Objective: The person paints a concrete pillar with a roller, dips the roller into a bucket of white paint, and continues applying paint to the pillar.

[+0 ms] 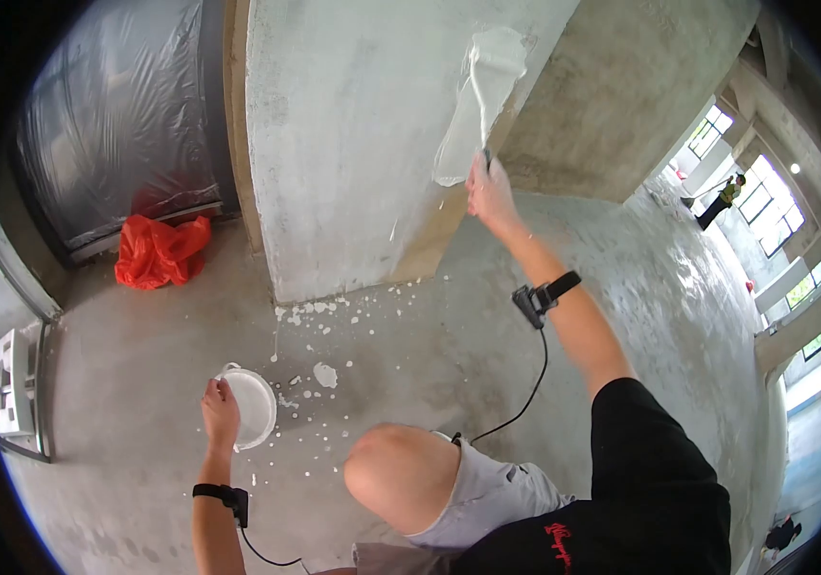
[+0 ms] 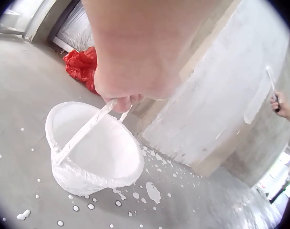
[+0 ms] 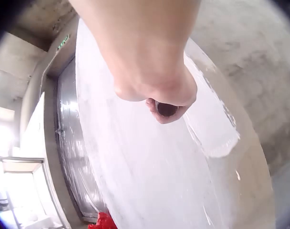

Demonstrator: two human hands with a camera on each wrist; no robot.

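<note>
R hand (image 1: pixel 490 192): closed in a fist round the handle of a dark-handled, putty-smeared flat metal scraper (image 1: pixel 484 156); arm is raised and stretched fwd. In the R wrist view only the round dark handle end (image 3: pixel 166 109) is seen below the curled fingers (image 3: pixel 176 98). The blade is laid on a wet white putty patch (image 1: pixel 499 57), high on the face of the grey concrete column (image 1: pixel 353 144), next to its corner edge.

L hand (image 1: pixel 220 410): fingers are curled round the thin white bail (image 2: pixel 85 131) of a white plastic bucket (image 2: pixel 83 183), held low. Whether it touches the floor cannot be told. Inside is coated white; fill level not readable.

Floor: white putty splashes (image 1: pixel 324 375) are scattered betw. bucket and column foot. A crumpled red plastic bag (image 1: pixel 161 251) lies well apart, by the sheeted wall.

Risks (judged):
- Patch is close to the corner. With the blade tilted or pressed unevenly, putty could be dragged over the edge or ridged.
- Excess on the blade could drop; the splashes below suggest so.
- Reach is long and posture crouched. Balance could be lost, esp. on a wet splash.
- Bucket is held by the bail alone, so a tilt could spill it.
- Black wrist cable (image 1: pixel 541 369) hangs slack under the R arm and could be snagged by the knee.
</note>
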